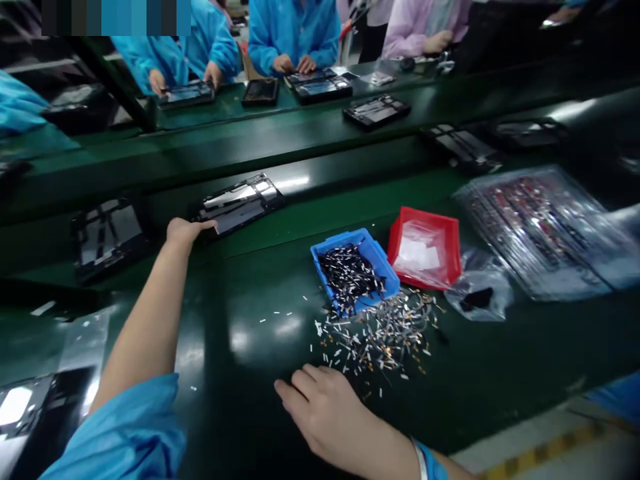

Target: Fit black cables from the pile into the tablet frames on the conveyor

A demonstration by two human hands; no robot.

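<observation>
Pinching the black frame (243,204), long axis slanting far-right, my left hand (185,232) is nearer, my right hand (325,405) curled, grip unclear.

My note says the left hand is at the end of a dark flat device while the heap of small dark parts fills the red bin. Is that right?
Not quite: the head view shows the small dark parts in the blue bin, not the red one. The left hand is at the end of a dark flat device.
</observation>
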